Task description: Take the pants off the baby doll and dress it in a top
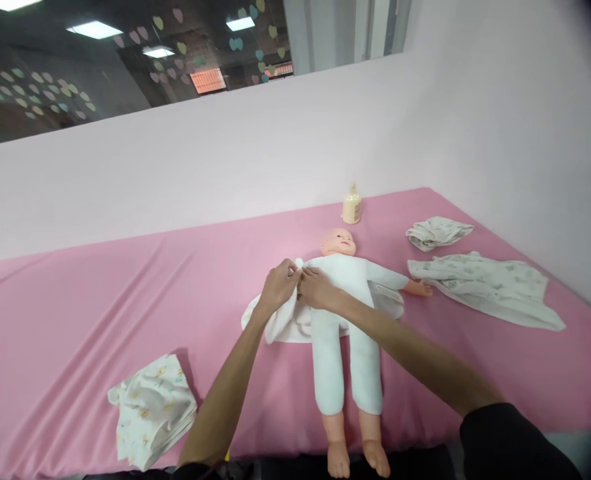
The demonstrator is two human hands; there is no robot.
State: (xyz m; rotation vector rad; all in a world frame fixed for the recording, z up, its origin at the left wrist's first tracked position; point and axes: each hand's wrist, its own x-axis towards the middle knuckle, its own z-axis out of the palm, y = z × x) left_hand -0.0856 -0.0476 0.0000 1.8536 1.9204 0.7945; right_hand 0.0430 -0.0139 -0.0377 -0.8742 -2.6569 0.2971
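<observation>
Doll (348, 303) supine mid-table on pink sheet (75, 320); left hand (277, 288) and right hand (314, 288) pinching white garment (285, 323) at its shoulder (best kept taut, sleeve opening gathered, arm guided gently).

A baby doll (348, 313) had a white cloth body with peach-pink head and feet. It lay on a plain pink sheet (100, 313). A white garment (280, 323) sat beneath it. Two white cloths carried small grey prints (485, 283) (438, 232); another showed pale yellow motifs (153, 410). The bottle (352, 205) was cream.
</observation>
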